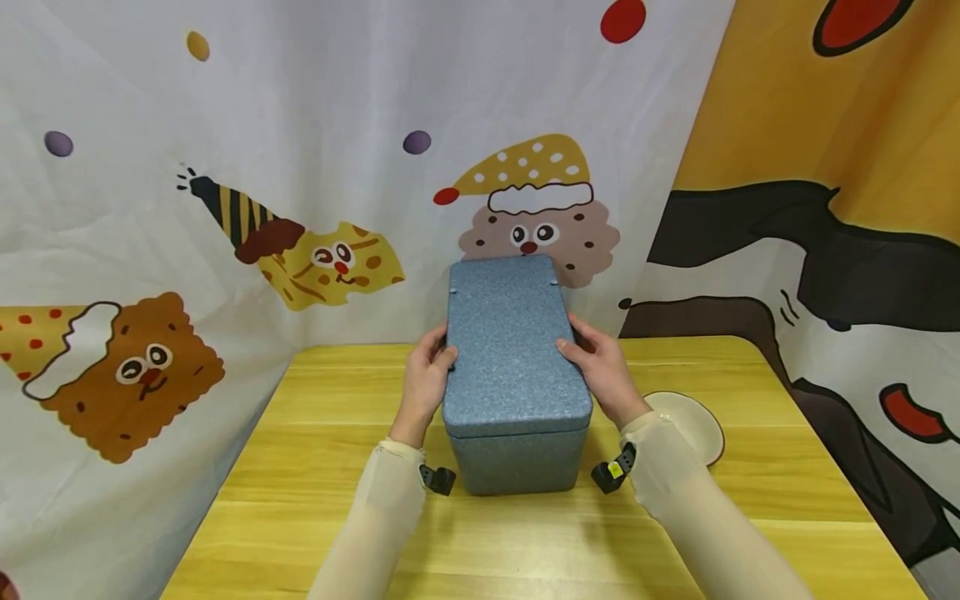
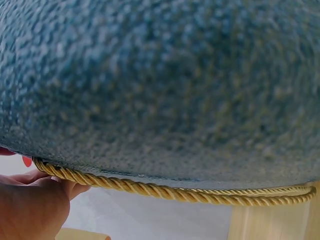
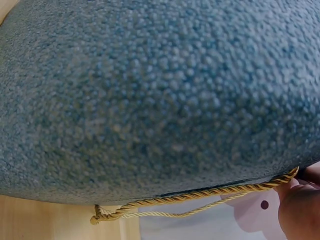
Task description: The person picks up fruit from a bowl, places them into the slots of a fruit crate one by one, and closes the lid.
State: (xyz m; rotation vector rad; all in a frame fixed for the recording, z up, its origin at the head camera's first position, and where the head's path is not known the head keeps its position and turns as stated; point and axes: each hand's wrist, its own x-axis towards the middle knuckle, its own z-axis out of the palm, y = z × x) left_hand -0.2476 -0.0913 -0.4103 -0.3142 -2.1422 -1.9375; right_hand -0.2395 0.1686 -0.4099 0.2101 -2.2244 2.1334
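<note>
A blue-grey speckled foam box (image 1: 517, 462) stands on the wooden table, its lid (image 1: 513, 350) lying on top with a thin seam along the front. My left hand (image 1: 426, 375) grips the left side of the lid, thumb over the edge and fingers along the side. On the opposite side my right hand (image 1: 606, 371) holds the lid edge likewise, its thumb on top. A twisted gold rope (image 2: 145, 187) runs along the box's side by the left fingers in the left wrist view. Another gold rope (image 3: 210, 192), knotted at one end, shows near the right fingers.
A pale bowl (image 1: 699, 421) with a dark rim sits on the table (image 1: 322, 433), partly behind the right sleeve. Behind the table hangs a curtain (image 1: 337, 100) with cartoon prints. Each wrist carries a small black camera.
</note>
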